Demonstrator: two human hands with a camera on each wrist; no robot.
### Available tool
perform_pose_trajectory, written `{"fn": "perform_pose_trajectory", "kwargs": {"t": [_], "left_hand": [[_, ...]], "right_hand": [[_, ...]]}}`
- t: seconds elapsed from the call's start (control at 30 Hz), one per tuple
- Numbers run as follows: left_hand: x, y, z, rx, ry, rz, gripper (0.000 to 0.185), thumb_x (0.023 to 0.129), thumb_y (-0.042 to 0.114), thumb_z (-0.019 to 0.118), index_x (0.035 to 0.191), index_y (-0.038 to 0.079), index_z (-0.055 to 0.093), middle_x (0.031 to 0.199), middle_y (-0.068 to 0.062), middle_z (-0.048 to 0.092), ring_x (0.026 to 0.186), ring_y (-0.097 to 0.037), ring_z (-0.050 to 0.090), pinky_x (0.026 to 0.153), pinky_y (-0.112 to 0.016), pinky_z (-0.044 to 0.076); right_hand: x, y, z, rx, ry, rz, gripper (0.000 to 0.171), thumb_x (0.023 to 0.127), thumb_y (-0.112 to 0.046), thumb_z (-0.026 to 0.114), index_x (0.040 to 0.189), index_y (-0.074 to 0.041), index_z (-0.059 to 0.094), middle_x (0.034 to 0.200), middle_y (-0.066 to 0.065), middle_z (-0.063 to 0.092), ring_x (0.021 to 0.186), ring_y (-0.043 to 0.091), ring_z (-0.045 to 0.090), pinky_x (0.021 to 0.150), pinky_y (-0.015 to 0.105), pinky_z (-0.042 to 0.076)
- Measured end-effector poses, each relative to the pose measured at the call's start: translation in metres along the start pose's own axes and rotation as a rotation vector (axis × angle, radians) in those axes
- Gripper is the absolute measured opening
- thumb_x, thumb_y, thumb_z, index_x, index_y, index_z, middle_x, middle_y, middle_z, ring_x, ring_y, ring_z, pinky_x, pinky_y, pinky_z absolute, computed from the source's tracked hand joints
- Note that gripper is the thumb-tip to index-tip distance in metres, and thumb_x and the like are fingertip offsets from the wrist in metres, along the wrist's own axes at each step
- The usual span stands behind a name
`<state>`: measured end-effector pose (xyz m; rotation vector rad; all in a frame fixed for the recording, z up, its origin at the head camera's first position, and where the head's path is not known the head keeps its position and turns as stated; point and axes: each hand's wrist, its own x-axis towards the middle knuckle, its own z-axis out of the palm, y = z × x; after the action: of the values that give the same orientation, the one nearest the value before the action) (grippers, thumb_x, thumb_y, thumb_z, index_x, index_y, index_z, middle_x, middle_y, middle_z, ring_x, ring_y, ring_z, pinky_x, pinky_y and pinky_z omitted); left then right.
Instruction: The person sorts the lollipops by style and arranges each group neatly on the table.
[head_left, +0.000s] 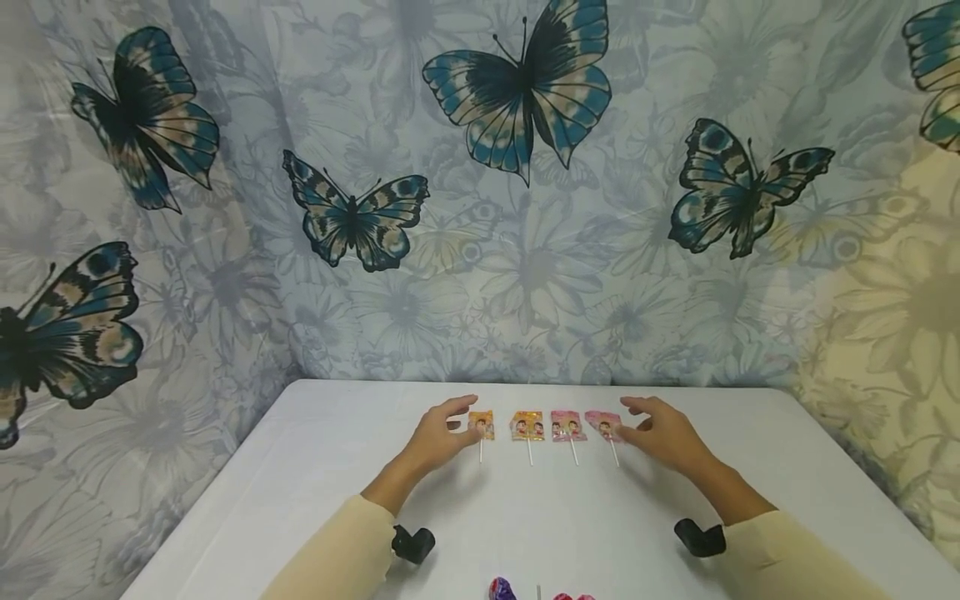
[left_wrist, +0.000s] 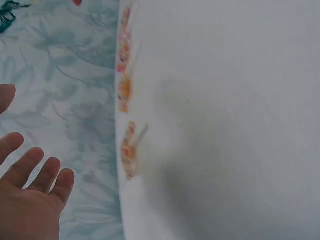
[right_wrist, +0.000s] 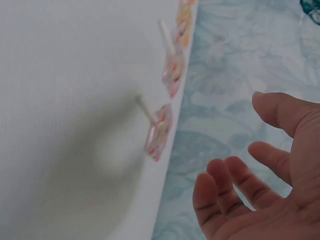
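Several wrapped lollipops lie in a row near the table's far edge, white sticks toward me. An orange-wrapped lollipop [head_left: 487, 422] is at the left end, with another orange lollipop [head_left: 527, 426] beside it. Then come a pink-wrapped lollipop [head_left: 567, 426] and a second pink lollipop [head_left: 600, 422] at the right end. My left hand [head_left: 441, 435], fingers spread, overlaps the leftmost lollipop in the head view; the left wrist view has it apart from that lollipop. Likewise my right hand [head_left: 666, 433] is by the rightmost one, its fingers loosely bent and holding nothing in the right wrist view.
At the near edge of the head view are a purple-wrapped lollipop [head_left: 501, 589], a white stick [head_left: 538, 592] and red-pink wrapped candy [head_left: 573, 597], partly cut off. The white table [head_left: 337, 467] meets a butterfly-patterned cloth [head_left: 525, 292] behind. Black devices sit on both wrists.
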<state>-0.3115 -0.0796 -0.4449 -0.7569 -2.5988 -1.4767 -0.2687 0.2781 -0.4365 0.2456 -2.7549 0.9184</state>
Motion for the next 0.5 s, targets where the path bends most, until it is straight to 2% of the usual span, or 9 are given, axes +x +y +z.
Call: {"fn": "perform_pose_trajectory", "kwargs": {"t": [0.17,0.33,0.4,0.5], "left_hand": [[-0.017,0.027,-0.008,-0.027,-0.001,0.120,0.053,0.078,0.026,0.064,0.126,0.017,0.044,0.126,0.001,0.044,0.112,-0.017,0.041,0.086,-0.036,0.039],[-0.038,0.045,-0.012,-0.001,0.000,0.172,0.053,0.078,0.029,0.064,0.126,0.017,0.044,0.127,0.001,0.043,0.112,-0.013,0.041,0.086,-0.035,0.039],[-0.048,0.052,-0.014,-0.003,0.003,0.185,0.053,0.078,0.027,0.064,0.126,0.017,0.044,0.127,0.001,0.043,0.112,-0.013,0.041,0.086,-0.036,0.039],[-0.062,0.071,-0.016,-0.036,0.004,0.213,0.051,0.079,0.019,0.064,0.125,0.012,0.045,0.125,-0.002,0.045,0.112,-0.018,0.042,0.085,-0.040,0.039]], "right_hand": [[-0.015,-0.016,-0.005,0.013,0.008,-0.041,0.058,0.076,-0.046,0.060,0.119,-0.009,0.050,0.115,0.011,0.050,0.083,0.022,0.054,0.058,0.030,0.044],[-0.032,-0.031,-0.007,0.049,0.015,-0.090,0.053,0.076,-0.043,0.061,0.119,-0.014,0.050,0.113,0.003,0.050,0.082,0.018,0.054,0.057,0.028,0.044],[-0.039,-0.037,-0.008,0.057,0.020,-0.109,0.051,0.077,-0.042,0.061,0.119,-0.017,0.050,0.109,-0.002,0.050,0.081,0.016,0.055,0.057,0.028,0.044],[-0.051,-0.044,-0.011,0.052,0.043,-0.131,0.047,0.076,-0.041,0.062,0.117,-0.020,0.051,0.105,-0.008,0.051,0.079,0.012,0.054,0.059,0.028,0.045]]}}
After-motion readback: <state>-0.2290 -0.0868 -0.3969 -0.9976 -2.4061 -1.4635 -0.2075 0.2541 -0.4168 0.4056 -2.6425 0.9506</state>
